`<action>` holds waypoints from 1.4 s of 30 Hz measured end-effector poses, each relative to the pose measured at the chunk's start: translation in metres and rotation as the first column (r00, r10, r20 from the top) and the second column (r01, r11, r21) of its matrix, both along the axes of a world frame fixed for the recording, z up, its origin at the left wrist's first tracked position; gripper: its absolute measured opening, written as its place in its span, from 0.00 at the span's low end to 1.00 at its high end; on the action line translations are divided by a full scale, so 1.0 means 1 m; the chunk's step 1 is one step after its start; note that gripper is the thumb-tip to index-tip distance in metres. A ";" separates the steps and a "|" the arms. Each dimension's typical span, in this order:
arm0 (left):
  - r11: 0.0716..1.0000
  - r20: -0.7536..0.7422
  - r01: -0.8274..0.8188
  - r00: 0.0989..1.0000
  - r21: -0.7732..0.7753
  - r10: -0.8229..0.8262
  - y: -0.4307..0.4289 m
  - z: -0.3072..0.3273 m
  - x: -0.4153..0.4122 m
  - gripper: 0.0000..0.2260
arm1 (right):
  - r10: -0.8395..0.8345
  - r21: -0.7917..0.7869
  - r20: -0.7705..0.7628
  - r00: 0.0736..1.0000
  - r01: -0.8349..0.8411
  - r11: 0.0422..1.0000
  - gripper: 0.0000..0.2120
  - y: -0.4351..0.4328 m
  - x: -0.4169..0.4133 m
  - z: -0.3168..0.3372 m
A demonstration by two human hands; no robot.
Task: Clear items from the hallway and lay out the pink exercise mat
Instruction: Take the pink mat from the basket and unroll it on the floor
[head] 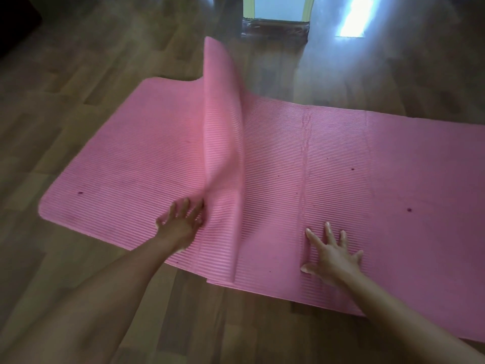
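A pink exercise mat [328, 166] is shown from above, spread across a wooden floor [78, 88], with its right end cut off by the picture's edge. Near the middle a tall fold [223, 114] is raised from the mat, standing upright and highest at the far side. The left hand [181, 220] is laid at the foot of this fold, its fingers stretched out and touching the fold's base, with nothing gripped. The right hand [334, 254] is pressed flat on the mat to the right of the fold, fingers spread wide, nothing held.

Several risks can be judged from here. If the fold is pushed down at the near edge only, its far part may be flopped over and a doubled crease left. As the mat is pinned by one palm alone, it may be slid across the smooth floor rather than flattened. A shallow crease [305, 153] just left of the right hand may also be left unsmoothed.
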State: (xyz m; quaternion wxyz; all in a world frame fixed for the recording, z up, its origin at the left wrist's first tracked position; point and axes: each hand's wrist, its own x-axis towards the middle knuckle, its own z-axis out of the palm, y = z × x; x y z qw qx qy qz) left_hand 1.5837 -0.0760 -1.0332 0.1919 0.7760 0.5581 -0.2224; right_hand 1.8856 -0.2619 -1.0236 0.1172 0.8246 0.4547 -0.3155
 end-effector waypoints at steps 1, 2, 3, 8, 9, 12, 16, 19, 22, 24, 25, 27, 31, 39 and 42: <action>1.000 -0.010 -0.011 1.000 0.005 0.012 0.003 -0.001 -0.008 0.24 | 0.006 -0.001 0.019 1.000 -0.006 1.000 0.43 0.005 -0.004 0.002; 1.000 -0.015 -0.028 0.999 0.005 0.028 0.006 -0.001 -0.016 0.24 | 0.025 0.016 0.038 0.999 -0.026 1.000 0.39 0.011 -0.011 0.004; 0.999 -0.016 -0.044 0.999 0.002 0.044 0.009 -0.002 -0.022 0.24 | 0.054 0.043 0.043 0.998 -0.056 0.998 0.36 0.019 -0.020 0.006; 0.999 -0.022 -0.053 0.998 0.003 0.053 0.015 -0.007 -0.033 0.25 | 0.214 0.128 -0.143 0.966 -0.196 0.972 0.42 0.055 -0.078 0.009; 0.998 -0.018 -0.056 0.998 0.004 0.056 0.018 -0.007 -0.036 0.26 | 0.224 0.110 -0.157 0.962 -0.209 0.972 0.43 0.060 -0.085 0.008; 1.000 -0.046 0.000 0.999 0.016 0.001 0.029 -0.010 -0.050 0.26 | 0.224 0.043 -0.149 0.963 -0.220 0.974 0.44 0.066 -0.093 0.004; 0.998 -0.041 -0.051 0.998 0.041 0.052 0.040 -0.010 -0.071 0.25 | 0.207 0.044 -0.144 0.968 -0.202 0.978 0.46 0.065 -0.092 0.002; 0.998 -0.069 -0.044 0.997 0.039 0.046 0.047 -0.006 -0.086 0.25 | 0.196 0.052 -0.144 0.970 -0.190 0.980 0.46 0.065 -0.094 0.001; 0.995 -0.070 -0.102 0.992 0.018 0.103 0.057 -0.002 -0.108 0.26 | 0.190 0.064 -0.140 0.972 -0.183 0.981 0.46 0.065 -0.095 0.000; 0.991 -0.100 -0.133 0.986 0.025 0.135 0.061 0.001 -0.121 0.26 | 0.185 0.067 -0.141 0.973 -0.177 0.982 0.46 0.065 -0.094 0.001; 0.990 -0.129 -0.136 0.982 0.022 0.138 0.063 0.003 -0.124 0.26 | 0.184 0.066 -0.142 0.973 -0.176 0.982 0.46 0.065 -0.095 0.002; 0.992 -0.197 -0.128 0.972 0.018 0.129 0.067 0.010 -0.122 0.25 | 0.183 0.055 -0.142 0.973 -0.176 0.983 0.46 0.065 -0.096 0.003; 0.980 -0.104 -0.065 0.991 0.186 0.086 0.064 0.020 -0.085 0.26 | 0.224 0.025 -0.102 0.969 -0.222 0.975 0.42 0.075 -0.097 0.009; 0.974 0.035 0.214 0.975 0.076 -0.217 0.064 0.006 -0.049 0.28 | 0.400 0.167 -0.068 0.914 -0.384 0.908 0.41 0.111 -0.126 0.007; 0.967 -0.041 0.248 0.968 0.050 -0.246 0.057 -0.002 -0.058 0.30 | 0.393 0.129 -0.116 0.912 -0.378 0.917 0.44 0.111 -0.128 -0.003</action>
